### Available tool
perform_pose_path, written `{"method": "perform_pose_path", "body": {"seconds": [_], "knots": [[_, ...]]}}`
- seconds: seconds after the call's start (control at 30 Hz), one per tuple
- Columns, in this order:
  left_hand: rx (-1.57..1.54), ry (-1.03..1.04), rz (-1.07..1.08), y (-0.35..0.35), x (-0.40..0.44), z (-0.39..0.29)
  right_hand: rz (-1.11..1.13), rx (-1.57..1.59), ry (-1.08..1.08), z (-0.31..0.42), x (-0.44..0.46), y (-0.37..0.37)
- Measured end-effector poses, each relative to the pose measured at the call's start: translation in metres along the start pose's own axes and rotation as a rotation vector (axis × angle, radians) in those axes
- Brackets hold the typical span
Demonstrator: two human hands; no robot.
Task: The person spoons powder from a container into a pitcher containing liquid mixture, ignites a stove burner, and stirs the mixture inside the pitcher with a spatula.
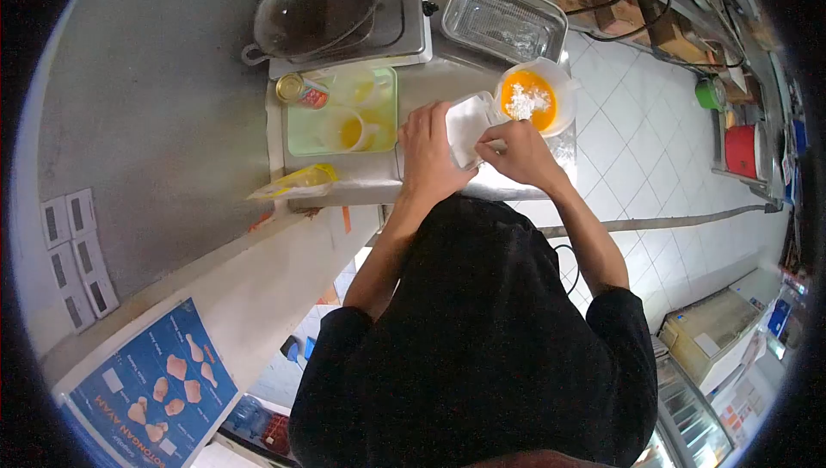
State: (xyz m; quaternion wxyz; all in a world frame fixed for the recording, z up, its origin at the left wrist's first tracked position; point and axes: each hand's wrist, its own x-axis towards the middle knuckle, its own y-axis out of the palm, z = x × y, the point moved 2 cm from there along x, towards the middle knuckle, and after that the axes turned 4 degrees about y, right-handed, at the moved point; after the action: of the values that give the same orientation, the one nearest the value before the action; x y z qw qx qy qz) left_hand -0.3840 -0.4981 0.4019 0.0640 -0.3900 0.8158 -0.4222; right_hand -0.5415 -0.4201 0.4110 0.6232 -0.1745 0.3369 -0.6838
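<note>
1. Head view: the left hand [428, 150] grips a clear container [485, 104] of white powder [465, 122], which sits between the two hands over the counter [423, 83].
2. The right hand [520, 151] has its fingers bunched at the container's inner right side; whether they pinch anything, I cannot tell.
3. Just beyond the right hand, a bowl [563, 83] holds orange liquid topped with white powder; left of the left hand lies a green tray [298, 138].
4. The container looks light and fairly stiff, its powder loose and spillable; best held level by its outer walls.
</note>
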Motion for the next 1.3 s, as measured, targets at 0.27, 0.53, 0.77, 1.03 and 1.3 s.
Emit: {"method": "perform_pose_path", "body": {"seconds": [0.27,0.53,0.77,1.03,1.3], "knots": [[-0.034,-0.023,-0.007,0.009,0.0,0.011,-0.008,0.455,0.337,-0.018,-0.001,-0.027],[-0.135,-0.012,0.025,0.013,0.003,0.021,-0.725,-0.16,0.122,-0.061,-0.028,-0.067],[-0.116,-0.038,0.046,0.012,0.002,0.019,-0.597,-0.008,0.319,-0.057,-0.033,-0.066],[-0.055,-0.005,0.003,0.004,0.004,0.008,-0.23,-0.238,-0.068,-0.006,-0.01,-0.008],[-0.015,0.01,-0.027,0.001,0.002,0.005,-0.024,0.2,0.032,-0.016,0.003,0.003]]}}
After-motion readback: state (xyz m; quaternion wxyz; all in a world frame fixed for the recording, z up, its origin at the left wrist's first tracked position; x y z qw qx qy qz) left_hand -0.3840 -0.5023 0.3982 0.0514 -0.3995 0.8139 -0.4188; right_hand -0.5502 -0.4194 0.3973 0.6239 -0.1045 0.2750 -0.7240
